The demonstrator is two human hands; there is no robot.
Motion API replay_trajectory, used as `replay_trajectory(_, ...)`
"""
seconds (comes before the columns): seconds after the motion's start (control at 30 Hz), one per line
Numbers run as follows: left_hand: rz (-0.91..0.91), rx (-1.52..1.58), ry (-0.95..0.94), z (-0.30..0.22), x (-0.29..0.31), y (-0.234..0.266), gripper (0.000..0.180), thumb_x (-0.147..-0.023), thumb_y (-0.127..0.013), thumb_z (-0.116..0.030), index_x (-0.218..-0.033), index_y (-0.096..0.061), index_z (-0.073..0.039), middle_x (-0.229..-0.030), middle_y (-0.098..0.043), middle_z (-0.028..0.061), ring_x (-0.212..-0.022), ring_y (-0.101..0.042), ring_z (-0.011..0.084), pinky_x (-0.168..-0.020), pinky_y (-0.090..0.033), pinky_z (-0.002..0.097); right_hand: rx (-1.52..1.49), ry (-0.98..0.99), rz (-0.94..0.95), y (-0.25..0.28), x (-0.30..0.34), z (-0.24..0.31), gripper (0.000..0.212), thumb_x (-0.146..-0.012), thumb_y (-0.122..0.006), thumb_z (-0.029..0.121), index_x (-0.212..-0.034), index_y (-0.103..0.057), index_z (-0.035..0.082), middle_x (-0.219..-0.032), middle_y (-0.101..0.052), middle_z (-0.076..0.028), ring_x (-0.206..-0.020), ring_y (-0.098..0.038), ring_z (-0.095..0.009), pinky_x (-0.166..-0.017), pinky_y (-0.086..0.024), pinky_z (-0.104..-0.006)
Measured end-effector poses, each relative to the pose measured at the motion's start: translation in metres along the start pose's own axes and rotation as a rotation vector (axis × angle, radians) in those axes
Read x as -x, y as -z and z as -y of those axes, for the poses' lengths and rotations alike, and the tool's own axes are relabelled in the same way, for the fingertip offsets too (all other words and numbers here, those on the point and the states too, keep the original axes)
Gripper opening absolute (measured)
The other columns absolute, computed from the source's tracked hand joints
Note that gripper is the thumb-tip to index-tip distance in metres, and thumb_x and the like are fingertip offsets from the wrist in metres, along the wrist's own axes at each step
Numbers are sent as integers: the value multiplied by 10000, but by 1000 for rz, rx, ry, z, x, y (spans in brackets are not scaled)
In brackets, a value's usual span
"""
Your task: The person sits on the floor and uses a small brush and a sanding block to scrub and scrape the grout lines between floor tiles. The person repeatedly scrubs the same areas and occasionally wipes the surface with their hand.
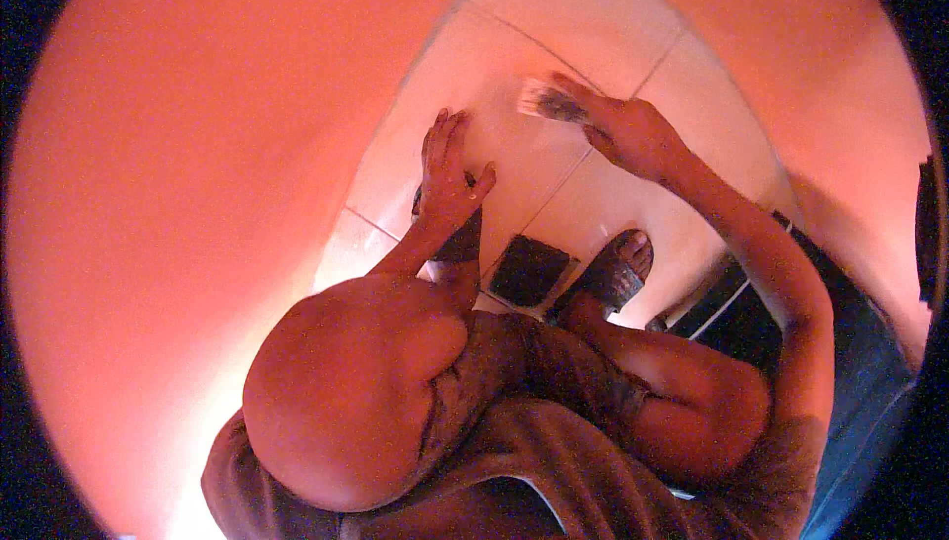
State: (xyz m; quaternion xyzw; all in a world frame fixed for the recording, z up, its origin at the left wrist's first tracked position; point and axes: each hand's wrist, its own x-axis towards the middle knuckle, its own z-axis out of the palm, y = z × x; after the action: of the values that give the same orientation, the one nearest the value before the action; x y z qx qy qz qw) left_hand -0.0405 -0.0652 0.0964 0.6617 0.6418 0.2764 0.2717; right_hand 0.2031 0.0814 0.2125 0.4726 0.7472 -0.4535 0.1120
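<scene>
My right hand [633, 135] reaches out over the floor tiles, its fingers closed round a small brush-like thing [547, 100]. That thing is pale at its far end and dark by the fingers; blur hides its exact kind. Its pale end is close to the tiles, though I cannot tell whether it touches them. My left hand [453, 169] is held over my left foot with the fingers stretched out and nothing in them.
Pale tiled floor [534, 169] with dark joints runs between orange-lit walls [198, 125]. A black square [531, 270] lies between my feet. My right foot wears a dark sandal [618, 278]. Dark, straight-edged things [736, 308] stand at the lower right.
</scene>
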Motion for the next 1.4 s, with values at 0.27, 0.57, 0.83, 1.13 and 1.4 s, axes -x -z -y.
replay_trajectory(0.27, 54, -164, 9, 13, 20, 16, 569, -779, -710, -204, -1303, -563, -37, -1477, -442, 210, -1444, -277, 473, -1191, -198, 604, -49, 351, -83, -56, 76, -29, 256, -977, -584, 176, -1182, -586, 23, -1008, -685, -239, -915, -678, -423, -823, -547, -477)
replay_trajectory(0.57, 91, -177, 72, 11, 43, 30, 456, -835, -685, -258, -1249, -630, -78, -1493, -450, 154, -1490, -224, 439, -1165, -203, 669, -180, 210, -46, -73, 95, -39, 361, -990, -506, 239, -1246, -608, 5, -1026, -690, -249, -916, -670, -438, -827, -545, -497)
replay_trajectory(0.83, 34, -143, 129, 11, 28, 36, 435, -838, -674, -255, -1229, -619, -71, -1508, -432, 183, -1449, -263, 495, -1169, -186, 646, -173, 87, 26, -94, 87, -71, 346, -979, -548, 318, -1001, -602, -23, -828, -666, -268, -800, -652, -485, -696, -528, -536)
replay_trajectory(1.13, 170, -224, 108, -8, 4, 56, 489, -854, -668, -248, -1281, -582, -29, -1496, -443, 141, -1485, -246, 401, -1174, -167, 660, -164, 127, -22, -75, 79, -50, 265, -958, -606, 223, -1034, -563, -28, -764, -646, -266, -751, -659, -467, -655, -512, -497)
replay_trajectory(1.4, 175, -228, 108, 4, 28, 43, 477, -868, -660, -247, -1294, -578, -49, -1471, -483, 118, -1486, -255, 379, -1187, -144, 640, -57, -42, 91, -100, 68, -67, 371, -979, -528, 280, -1170, -562, -36, -940, -675, -294, -860, -659, -480, -767, -531, -538)
